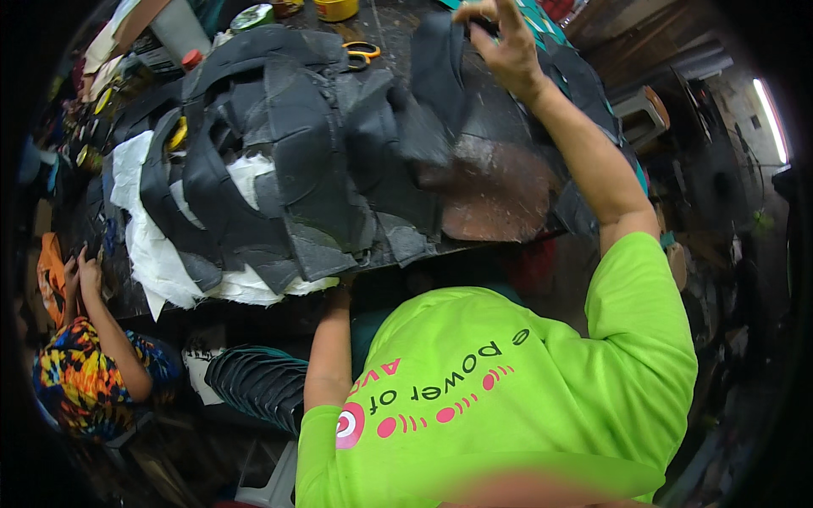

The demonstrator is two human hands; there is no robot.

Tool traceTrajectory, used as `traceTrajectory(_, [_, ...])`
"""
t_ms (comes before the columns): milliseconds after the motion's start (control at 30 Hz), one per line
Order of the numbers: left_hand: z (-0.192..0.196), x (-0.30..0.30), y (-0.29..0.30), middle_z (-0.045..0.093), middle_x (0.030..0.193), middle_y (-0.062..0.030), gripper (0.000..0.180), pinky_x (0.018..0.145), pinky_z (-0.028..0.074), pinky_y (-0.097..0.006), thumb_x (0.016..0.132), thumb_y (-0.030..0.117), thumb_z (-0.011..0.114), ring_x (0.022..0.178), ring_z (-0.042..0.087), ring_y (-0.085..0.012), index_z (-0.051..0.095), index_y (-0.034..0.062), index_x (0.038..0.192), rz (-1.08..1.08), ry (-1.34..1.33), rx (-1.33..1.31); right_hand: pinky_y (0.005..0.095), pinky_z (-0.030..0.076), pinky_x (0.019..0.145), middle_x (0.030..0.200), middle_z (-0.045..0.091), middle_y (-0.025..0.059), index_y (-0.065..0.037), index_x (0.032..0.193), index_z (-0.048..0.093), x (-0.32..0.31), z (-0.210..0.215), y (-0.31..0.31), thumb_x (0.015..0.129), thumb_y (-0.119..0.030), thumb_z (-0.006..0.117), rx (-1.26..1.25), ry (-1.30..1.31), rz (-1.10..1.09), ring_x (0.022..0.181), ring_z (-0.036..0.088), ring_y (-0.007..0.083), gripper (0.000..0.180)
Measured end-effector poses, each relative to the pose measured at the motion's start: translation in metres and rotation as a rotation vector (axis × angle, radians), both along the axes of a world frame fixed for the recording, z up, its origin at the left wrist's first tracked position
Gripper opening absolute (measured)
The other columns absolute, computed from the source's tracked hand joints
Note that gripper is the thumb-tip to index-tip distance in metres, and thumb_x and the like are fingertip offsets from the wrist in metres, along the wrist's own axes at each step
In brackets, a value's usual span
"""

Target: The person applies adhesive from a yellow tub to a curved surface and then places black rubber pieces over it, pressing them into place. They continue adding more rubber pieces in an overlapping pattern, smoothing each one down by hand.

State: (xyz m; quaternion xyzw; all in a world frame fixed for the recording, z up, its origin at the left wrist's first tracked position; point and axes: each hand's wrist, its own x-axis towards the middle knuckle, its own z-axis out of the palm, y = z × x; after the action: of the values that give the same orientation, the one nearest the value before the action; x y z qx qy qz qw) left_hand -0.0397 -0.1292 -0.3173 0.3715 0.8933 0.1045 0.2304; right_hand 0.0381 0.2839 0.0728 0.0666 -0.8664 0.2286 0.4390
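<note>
A heap of black cut material pieces (pixel 296 161) covers the dark worktable (pixel 500 195). My right hand (pixel 501 44) reaches to the far side of the table. Its fingers pinch the top edge of one upright black piece (pixel 436 72), with two fingers spread. My left forearm runs up to the table's near edge, where my left hand (pixel 342 286) touches the underside of the heap. Its fingers are hidden by the pieces. White lining sheets (pixel 152 241) lie under the heap's left side.
Orange-handled scissors (pixel 362 52) lie at the back of the table, next to a yellow tape roll (pixel 336 8) and a green-and-white roll (pixel 253 15). A stack of black pieces (pixel 254 383) sits below the table. Another person in a multicoloured shirt (pixel 80 377) works at the left.
</note>
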Motion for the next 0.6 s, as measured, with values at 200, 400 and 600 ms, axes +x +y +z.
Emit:
traceTrajectory(200, [0.001, -0.007, 0.020, 0.024, 0.166, -0.0138, 0.090, 0.123, 0.019, -0.047, 0.092, 0.070, 0.045, 0.152, 0.022, -0.0331, 0.026, 0.0128, 0.159, -0.021, 0.013, -0.036, 0.0279, 0.047, 0.094, 0.112, 0.064, 0.0055, -0.014, 0.155, 0.040, 0.105, -0.056, -0.018, 0.085, 0.016, 0.050, -0.144, -0.349, -0.192, 0.102, 0.061, 0.0133, 0.076])
traceTrajectory(400, [0.005, -0.011, 0.026, 0.025, 0.166, -0.0138, 0.090, 0.123, 0.019, -0.047, 0.092, 0.070, 0.045, 0.152, 0.023, -0.0331, 0.026, 0.0128, 0.159, -0.044, 0.029, -0.068, 0.0248, 0.048, 0.082, 0.111, 0.062, 0.0042, -0.014, 0.157, 0.034, 0.125, -0.078, -0.041, 0.085, 0.006, 0.062, -0.585, -0.126, -0.207, 0.088, 0.053, 0.0095, 0.080])
traceTrajectory(600, [0.009, -0.012, 0.024, 0.025, 0.165, -0.0138, 0.090, 0.123, 0.019, -0.047, 0.092, 0.070, 0.045, 0.152, 0.023, -0.0331, 0.026, 0.0127, 0.159, -0.048, 0.035, -0.087, 0.0248, 0.050, 0.084, 0.128, 0.046, 0.0103, -0.017, 0.159, 0.025, 0.120, -0.093, -0.071, 0.078, 0.016, 0.063, -0.892, 0.023, -0.249, 0.101, 0.057, 0.0132, 0.096])
